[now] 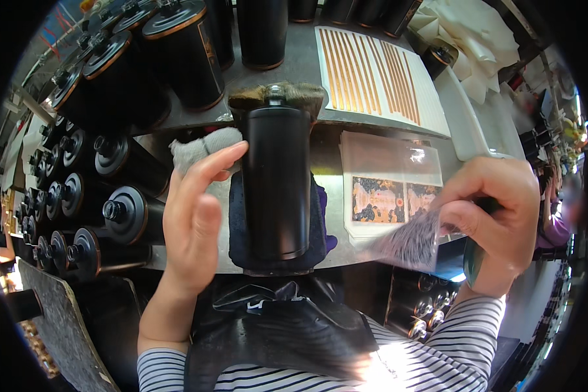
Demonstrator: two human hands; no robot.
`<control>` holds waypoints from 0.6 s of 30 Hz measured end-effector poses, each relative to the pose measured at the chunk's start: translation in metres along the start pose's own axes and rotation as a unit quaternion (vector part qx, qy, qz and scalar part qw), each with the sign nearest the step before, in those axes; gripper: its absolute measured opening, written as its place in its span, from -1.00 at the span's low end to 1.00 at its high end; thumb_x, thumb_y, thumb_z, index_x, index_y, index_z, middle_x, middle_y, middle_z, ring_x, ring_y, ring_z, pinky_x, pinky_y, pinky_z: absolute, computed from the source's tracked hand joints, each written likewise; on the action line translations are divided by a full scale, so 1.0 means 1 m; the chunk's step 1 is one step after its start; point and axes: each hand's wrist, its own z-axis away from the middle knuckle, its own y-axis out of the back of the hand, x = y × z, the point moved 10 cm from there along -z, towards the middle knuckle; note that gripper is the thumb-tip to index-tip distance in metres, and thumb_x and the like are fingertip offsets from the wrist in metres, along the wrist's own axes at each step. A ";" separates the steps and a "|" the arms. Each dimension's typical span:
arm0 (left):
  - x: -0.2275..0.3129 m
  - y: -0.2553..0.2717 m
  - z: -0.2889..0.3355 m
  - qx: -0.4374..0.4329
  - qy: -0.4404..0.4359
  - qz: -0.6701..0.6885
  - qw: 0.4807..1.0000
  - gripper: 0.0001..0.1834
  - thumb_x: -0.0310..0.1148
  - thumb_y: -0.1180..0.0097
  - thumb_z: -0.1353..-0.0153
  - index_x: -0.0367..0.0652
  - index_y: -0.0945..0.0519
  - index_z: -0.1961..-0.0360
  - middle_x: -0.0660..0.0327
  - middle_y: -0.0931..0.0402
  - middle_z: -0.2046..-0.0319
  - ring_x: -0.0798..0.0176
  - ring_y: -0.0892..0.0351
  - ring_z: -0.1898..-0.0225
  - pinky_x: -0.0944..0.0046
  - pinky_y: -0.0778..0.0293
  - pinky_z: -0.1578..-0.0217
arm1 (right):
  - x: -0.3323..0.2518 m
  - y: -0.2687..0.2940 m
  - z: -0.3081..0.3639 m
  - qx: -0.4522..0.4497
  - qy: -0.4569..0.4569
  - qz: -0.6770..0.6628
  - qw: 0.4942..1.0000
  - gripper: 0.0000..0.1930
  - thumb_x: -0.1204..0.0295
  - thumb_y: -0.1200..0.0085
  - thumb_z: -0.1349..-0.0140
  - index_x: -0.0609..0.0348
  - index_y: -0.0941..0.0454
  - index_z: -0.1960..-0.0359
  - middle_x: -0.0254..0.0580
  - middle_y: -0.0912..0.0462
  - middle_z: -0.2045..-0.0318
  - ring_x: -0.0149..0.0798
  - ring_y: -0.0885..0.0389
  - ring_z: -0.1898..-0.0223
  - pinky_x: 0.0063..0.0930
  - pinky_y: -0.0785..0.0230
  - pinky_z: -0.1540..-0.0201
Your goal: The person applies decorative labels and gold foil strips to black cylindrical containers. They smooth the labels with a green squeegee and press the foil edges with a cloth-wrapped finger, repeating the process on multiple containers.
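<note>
A glossy black cylindrical bottle [277,183] lies in front of me on a dark blue cloth [238,225], its neck at the far end against a worn padded rest [248,98]. My left hand [196,215] is beside the bottle's left side, fingers stretched out, a fingertip at or close to its surface. Grey cloth [206,149] with a dark band covers or sits behind some of its fingers. My right hand [493,219] is closed, pinching a clear film sheet [408,245] with fine dark marks, held tilted over the table's front edge.
Clear-covered printed sheets [379,199] lie right of the bottle. Behind them is a white sheet with copper-coloured strips [369,72]. Capped black bottles [183,55] crowd the left and back. A white tray [460,117] and crumpled paper [464,39] are at far right.
</note>
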 end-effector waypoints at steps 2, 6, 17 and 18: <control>-0.006 -0.006 -0.013 -0.052 0.026 0.081 0.995 -0.15 0.29 0.48 -0.33 -0.32 -0.53 -0.03 0.06 -0.49 -0.01 0.21 -0.39 -0.05 0.25 -0.25 -0.08 | -0.006 -0.022 -0.021 -0.067 -0.024 -0.073 0.995 -0.88 0.51 -0.17 -0.09 0.33 -0.58 0.52 -0.28 -0.59 0.60 -0.57 -0.50 0.58 -0.73 -0.29 0.53; -0.023 -0.003 -0.014 -0.112 0.073 0.145 0.980 0.01 0.46 0.49 -0.21 -0.41 -0.49 0.01 0.11 -0.46 0.06 0.27 -0.40 -0.02 0.24 -0.23 -0.12 | 0.025 -0.095 -0.072 -0.145 -0.077 -0.152 0.975 -0.79 0.40 -0.18 -0.17 0.35 -0.59 0.49 -0.31 -0.60 0.60 -0.59 -0.50 0.55 -0.70 -0.31 0.50; -0.068 -0.007 -0.030 0.039 0.179 0.134 0.974 -0.84 -0.44 -0.16 -0.23 -0.32 -0.51 0.41 0.28 -0.38 0.37 0.50 -0.48 0.38 0.48 -0.42 0.31 | 0.094 -0.116 -0.076 -0.129 -0.149 -0.207 0.958 -0.83 0.44 -0.15 -0.23 0.34 -0.54 0.39 -0.32 -0.60 0.56 -0.54 -0.53 0.51 -0.68 -0.35 0.44; -0.069 -0.007 -0.031 0.036 0.185 0.144 0.971 -0.84 -0.44 -0.16 -0.24 -0.31 -0.50 0.42 0.30 -0.39 0.39 0.51 -0.47 0.38 0.50 -0.41 0.32 | 0.102 -0.118 -0.073 -0.119 -0.176 -0.234 0.949 -0.83 0.43 -0.14 -0.24 0.33 -0.53 0.38 -0.33 -0.59 0.55 -0.55 -0.54 0.50 -0.68 -0.36 0.43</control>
